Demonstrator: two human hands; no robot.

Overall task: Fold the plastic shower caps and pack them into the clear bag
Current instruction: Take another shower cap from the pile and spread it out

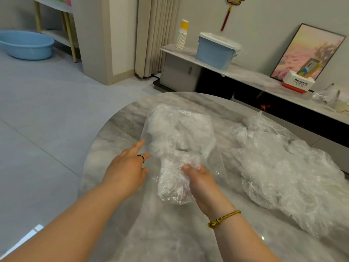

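In the right hand (204, 186), a folded shower cap (171, 186)

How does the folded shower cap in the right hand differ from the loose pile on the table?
The folded shower cap is a compact roll; the loose pile lies crumpled. The right hand grips the folded shower cap; no hand touches the loose pile. The loose pile is much larger than the folded shower cap. Both are clear plastic.

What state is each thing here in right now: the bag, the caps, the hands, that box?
Clear plastic bag: lying flat, part-filled.
Rolled clear shower cap: gripped by right hand.
Loose pile of clear shower caps: crumpled, unfolded.
Left hand: open, fingers straight at bag.
Blue plastic box with white lid: lid on.
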